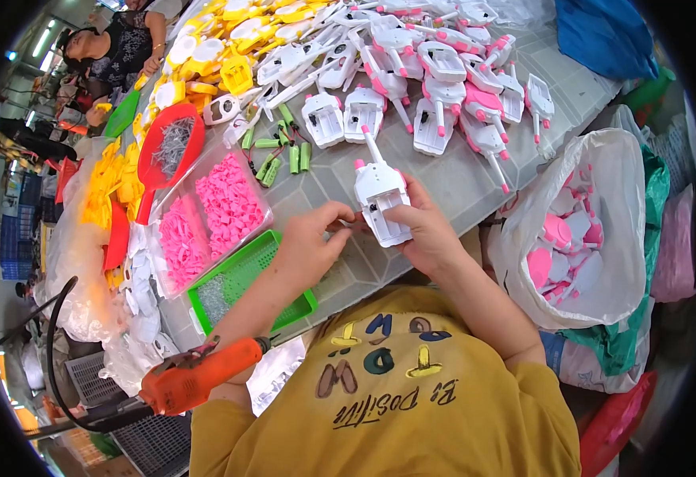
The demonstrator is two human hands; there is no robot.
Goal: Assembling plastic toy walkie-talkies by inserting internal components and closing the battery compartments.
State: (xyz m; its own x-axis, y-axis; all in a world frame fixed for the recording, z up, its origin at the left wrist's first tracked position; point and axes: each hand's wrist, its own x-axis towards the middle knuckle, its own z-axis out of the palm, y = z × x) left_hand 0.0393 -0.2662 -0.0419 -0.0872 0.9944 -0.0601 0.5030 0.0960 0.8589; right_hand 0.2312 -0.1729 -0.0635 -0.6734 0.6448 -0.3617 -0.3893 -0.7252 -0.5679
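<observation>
White casing (381,189) (pink-tipped), hollow side up

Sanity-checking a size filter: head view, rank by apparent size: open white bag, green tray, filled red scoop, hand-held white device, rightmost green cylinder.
1. Open white bag
2. Green tray, partly hidden
3. Filled red scoop and hand-held white device: too alike to rank; device likely nearer the camera
4. Rightmost green cylinder

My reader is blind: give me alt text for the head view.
A person's right hand holds a white-and-pink plastic casing above a grey table, the left hand close beside it. Nearby lie piled casings, green cylinders and pink parts.
</observation>
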